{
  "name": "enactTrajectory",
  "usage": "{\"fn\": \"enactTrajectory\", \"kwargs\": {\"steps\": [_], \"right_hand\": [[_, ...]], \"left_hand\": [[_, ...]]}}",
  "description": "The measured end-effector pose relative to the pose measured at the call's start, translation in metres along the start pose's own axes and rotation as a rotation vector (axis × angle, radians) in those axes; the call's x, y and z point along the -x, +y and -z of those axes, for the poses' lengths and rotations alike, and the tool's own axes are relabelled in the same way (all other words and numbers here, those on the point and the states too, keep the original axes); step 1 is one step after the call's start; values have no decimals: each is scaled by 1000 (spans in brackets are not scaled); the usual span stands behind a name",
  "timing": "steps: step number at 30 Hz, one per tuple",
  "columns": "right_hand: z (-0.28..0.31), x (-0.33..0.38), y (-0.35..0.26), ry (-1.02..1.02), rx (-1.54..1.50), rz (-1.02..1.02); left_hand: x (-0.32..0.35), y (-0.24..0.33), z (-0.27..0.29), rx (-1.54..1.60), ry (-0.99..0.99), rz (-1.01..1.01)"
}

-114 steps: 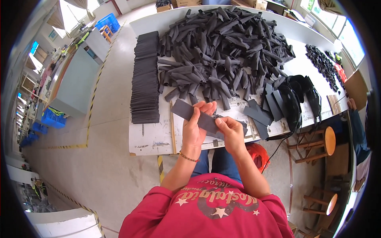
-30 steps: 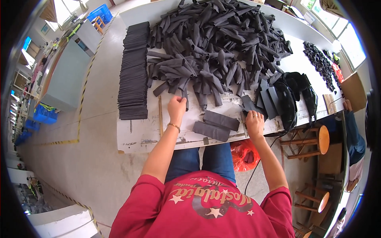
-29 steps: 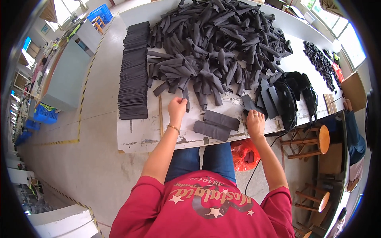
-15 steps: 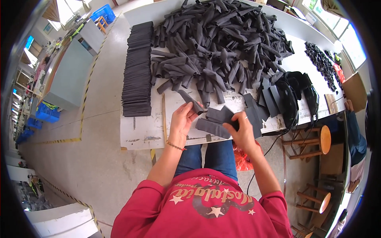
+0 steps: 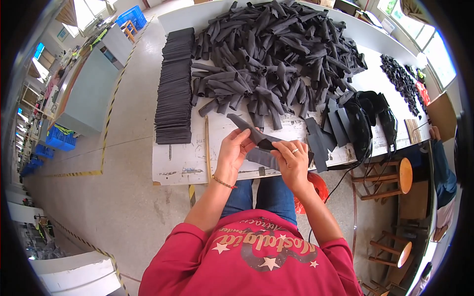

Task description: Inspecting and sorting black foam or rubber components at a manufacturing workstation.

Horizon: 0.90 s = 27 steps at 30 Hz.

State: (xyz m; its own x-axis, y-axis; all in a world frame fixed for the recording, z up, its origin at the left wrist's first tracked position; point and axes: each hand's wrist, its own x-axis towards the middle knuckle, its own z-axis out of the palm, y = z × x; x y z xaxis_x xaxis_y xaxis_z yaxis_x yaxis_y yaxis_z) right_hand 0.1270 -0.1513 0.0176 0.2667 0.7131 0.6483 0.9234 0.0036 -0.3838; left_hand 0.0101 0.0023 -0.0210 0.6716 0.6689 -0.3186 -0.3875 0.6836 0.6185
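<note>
My left hand is closed on a dark grey fabric sleeve, whose free end points up and left. My right hand pinches black material at the sleeve's right end. Whether this is the sleeve's own mouth or a separate piece against it, I cannot tell. A dark edge also shows beside the right fingers. Beneath the hands, a flat grey piece lies at the table's near edge. Beyond them spreads a big heap of similar dark sleeves.
A tall, neat stack of dark flat pieces stands at left on the white table. At right are loose flat pieces and shiny black bundles with cords. Further right stand wooden stools. A wooden strip lies near my left wrist.
My right hand has moved left and slightly down to meet the sleeve in my left hand. The left hand has shifted a little right, and the flat pieces under the hands are now more covered.
</note>
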Motion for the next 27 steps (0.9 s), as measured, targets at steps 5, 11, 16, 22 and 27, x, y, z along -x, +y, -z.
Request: {"fn": "enactTrajectory", "kwargs": {"steps": [5, 11, 16, 22, 27], "right_hand": [[1, -3, 0, 73, 90, 24], [-5, -4, -3, 78, 129, 73], [-11, -1, -9, 58, 16, -23], [-28, -4, -19, 63, -77, -18], [-28, -8, -23, 5, -64, -14]], "left_hand": [[9, -7, -3, -11, -39, -4], [27, -12, -21, -105, -16, -115], [37, -8, -40, -15, -83, -250], [25, -32, -36, 71, -272, -175], [24, -22, -36, 14, -191, -186]]}}
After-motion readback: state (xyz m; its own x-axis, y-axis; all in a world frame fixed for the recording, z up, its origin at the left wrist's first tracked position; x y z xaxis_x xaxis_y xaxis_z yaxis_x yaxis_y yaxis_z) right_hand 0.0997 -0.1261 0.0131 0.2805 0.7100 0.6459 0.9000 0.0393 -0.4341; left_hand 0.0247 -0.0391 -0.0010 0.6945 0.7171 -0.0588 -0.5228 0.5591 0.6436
